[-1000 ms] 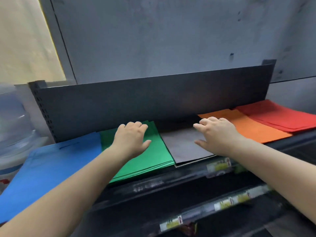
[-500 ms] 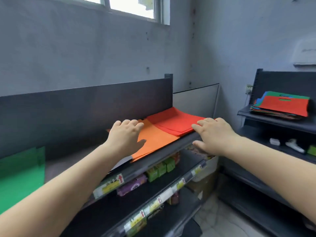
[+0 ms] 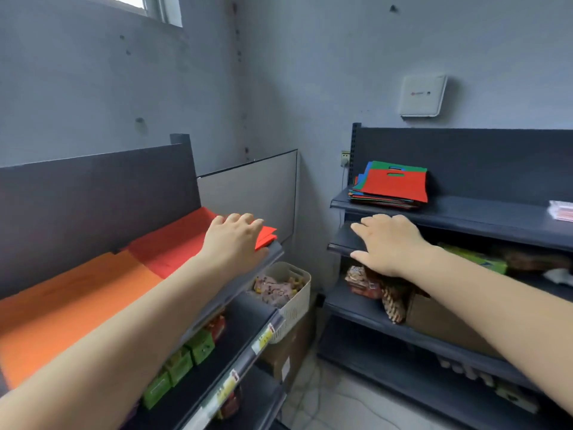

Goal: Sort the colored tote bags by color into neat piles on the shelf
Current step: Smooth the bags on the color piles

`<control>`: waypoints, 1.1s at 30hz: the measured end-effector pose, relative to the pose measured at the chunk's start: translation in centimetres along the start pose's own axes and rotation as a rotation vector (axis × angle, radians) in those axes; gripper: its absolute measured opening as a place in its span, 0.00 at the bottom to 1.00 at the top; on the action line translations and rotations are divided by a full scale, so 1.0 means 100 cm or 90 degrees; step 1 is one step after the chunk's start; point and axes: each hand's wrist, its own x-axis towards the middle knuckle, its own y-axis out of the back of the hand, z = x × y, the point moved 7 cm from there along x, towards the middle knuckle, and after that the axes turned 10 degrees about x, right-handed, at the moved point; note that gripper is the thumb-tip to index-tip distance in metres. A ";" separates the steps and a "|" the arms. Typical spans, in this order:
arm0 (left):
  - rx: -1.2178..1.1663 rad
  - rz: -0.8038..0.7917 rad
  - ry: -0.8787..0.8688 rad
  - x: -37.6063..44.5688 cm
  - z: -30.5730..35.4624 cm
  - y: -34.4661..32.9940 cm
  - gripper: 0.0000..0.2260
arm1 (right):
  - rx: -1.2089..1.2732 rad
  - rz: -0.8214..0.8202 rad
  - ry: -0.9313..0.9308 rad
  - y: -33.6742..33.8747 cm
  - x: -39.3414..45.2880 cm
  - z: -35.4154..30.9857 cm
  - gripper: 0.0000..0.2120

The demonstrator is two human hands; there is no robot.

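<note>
Grey-walled stockroom: my empty, loose-fingered left hand [image 3: 235, 240] and right hand [image 3: 387, 243] should reach the mixed stack [image 3: 391, 188] at the right shelf's [image 3: 465, 212] left end, peeling one bag.

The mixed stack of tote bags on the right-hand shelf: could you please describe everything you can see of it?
The mixed stack of flat fabric tote bags lies on the top board of the dark right-hand shelf, near its left end. A red bag with a slot handle cut-out tops it; green and blue bags peek out behind, and more coloured edges show below, unevenly fanned. Neither hand touches it.
</note>
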 end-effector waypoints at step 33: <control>-0.138 0.017 -0.126 0.444 0.272 -0.117 0.22 | 0.143 -0.008 -0.228 -0.183 0.253 0.357 0.25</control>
